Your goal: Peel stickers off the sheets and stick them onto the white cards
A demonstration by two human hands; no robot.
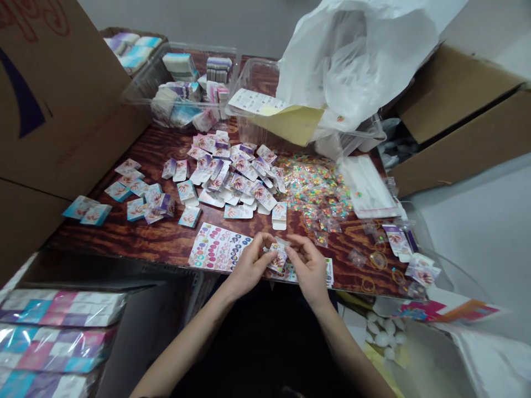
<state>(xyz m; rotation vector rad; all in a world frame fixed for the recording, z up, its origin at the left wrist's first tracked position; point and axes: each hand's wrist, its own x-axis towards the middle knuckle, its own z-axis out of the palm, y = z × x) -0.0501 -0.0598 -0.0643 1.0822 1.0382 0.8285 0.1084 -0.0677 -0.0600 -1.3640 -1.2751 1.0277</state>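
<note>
**Pinching a small printed card above a crowded wooden table**

Spreading across most of the frame, a dark-grained wooden table (124,237) sits between cardboard carton flaps (62,99) at the left and a second open carton (456,127) at the upper right. A white plastic bag (357,61) slumps over the top right of the table, beside two clear plastic tubs (136,91) holding stacked packets. Shrink-wrapped packs (58,342) in pink, teal and white fill the lower left corner.

Dozens of loose printed cards (232,177) lie scattered across the middle of the table, with a yellow backing sheet (290,124) above them. To their right is a heap of tiny multicoloured pieces (315,188), with small clear bags (321,237) and thin rubber bands (378,261) nearer the right edge.

At the bottom centre, just above the table's near edge, the left hand (249,265) pinches a small printed card (277,258) between thumb and fingers. The right hand (307,265) comes in from the other side, its fingers curled and almost closed at the card's edge; whether they grip it cannot be told. A sheet of coloured dot stickers (218,249) lies just left of the hands. No brand or wording is legible on any print.
</note>
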